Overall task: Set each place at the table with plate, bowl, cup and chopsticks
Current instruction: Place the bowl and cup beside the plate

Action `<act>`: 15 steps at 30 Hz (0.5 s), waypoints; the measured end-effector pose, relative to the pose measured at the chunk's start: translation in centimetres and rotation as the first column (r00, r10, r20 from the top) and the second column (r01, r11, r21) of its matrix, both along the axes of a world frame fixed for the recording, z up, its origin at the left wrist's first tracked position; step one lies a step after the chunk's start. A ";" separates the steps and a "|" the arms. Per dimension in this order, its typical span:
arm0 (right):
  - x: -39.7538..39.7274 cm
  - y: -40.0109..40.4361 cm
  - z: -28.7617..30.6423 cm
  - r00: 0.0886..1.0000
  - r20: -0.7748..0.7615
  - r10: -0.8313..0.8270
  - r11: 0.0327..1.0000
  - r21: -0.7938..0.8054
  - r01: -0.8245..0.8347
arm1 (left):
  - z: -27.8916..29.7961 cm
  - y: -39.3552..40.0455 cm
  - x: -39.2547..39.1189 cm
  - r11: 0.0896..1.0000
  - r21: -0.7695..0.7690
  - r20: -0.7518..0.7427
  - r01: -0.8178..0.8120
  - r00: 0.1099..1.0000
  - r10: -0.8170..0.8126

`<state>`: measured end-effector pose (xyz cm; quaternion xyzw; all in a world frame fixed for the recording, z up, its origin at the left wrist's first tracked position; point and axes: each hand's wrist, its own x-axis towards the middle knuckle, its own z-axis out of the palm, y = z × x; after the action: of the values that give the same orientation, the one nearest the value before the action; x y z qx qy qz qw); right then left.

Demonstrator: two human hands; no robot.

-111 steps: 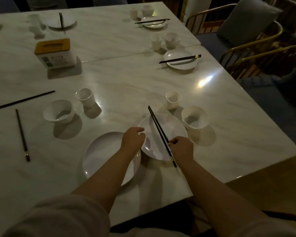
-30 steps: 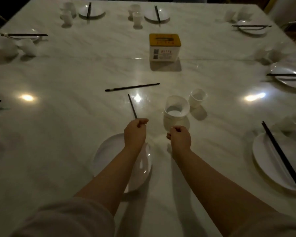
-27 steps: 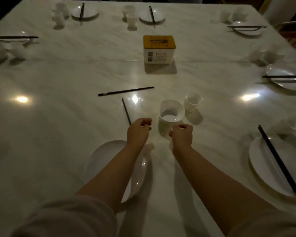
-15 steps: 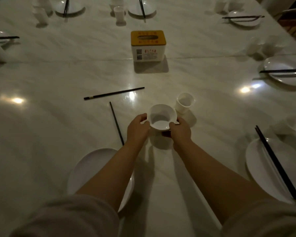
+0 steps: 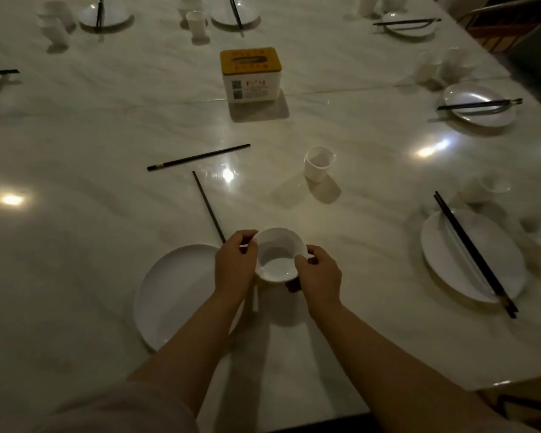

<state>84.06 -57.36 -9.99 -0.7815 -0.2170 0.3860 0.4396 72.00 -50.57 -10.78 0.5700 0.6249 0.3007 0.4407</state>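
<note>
Both hands grasp a small white bowl [image 5: 278,256] near the counter's near edge: the left hand [image 5: 235,264] curls round its left rim and the right hand [image 5: 319,276] clasps its right side. Whether the bowl rests on the pale marbled counter [image 5: 75,214] or is lifted just above it cannot be told. Just left of the bowl, partly under the left forearm, lies a white plate [image 5: 175,292]. One dark chopstick [image 5: 208,206] runs from the plate's far rim away from the near edge; a second chopstick [image 5: 199,157] lies crosswise farther in, apart from the first. A white cup [image 5: 319,163] stands upright farther in, to the right of the bowl, well apart from it. Toward the middle of the counter stands a tissue box [image 5: 251,75] with a yellow top and white front; its front carries two small square codes and red writing too blurred to read. Near the right edge a set plate [image 5: 469,254] carries paired chopsticks [image 5: 475,254] laid across it.
</note>
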 end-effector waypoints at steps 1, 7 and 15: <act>-0.1 -0.4 -0.1 1.000 0.009 0.006 1.000 -0.008 -0.005 | -0.1 -0.3 -0.2 1.000 0.007 -0.009 0.023 1.000 -0.023; -0.4 -2.4 -0.4 0.999 0.021 0.037 0.999 -0.035 -0.036 | -0.5 -1.8 -0.6 0.996 0.037 -0.063 0.085 0.995 -0.083; 1.0 -1.5 -0.2 0.987 0.097 0.132 0.977 -0.181 -0.113 | -0.2 -0.8 0.4 0.990 0.071 -0.117 0.120 0.987 -0.111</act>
<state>85.08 -58.87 -10.20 -0.8221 -0.2535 0.3868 0.3322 72.40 -51.34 -10.99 0.6380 0.6026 0.2659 0.3988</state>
